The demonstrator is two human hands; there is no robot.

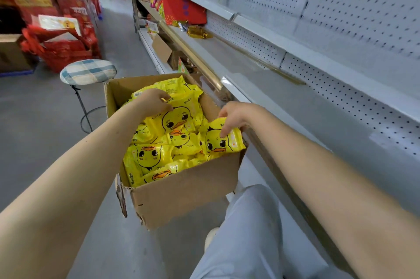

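Head view: both hands down in an open cardboard box (181,197) of yellow duck packs, beside a store shelf (261,78).
Left hand (154,101) curled over the top edge of the middle pack (176,119), fingers closed on it; right hand (234,117) pinching the right-side pack (223,142), propped against the box wall nearest the shelf. Box parked close to the bare shelf, probably to keep each lift short; one pack per hand, likely for quicker stocking. Stool (87,72) just behind.
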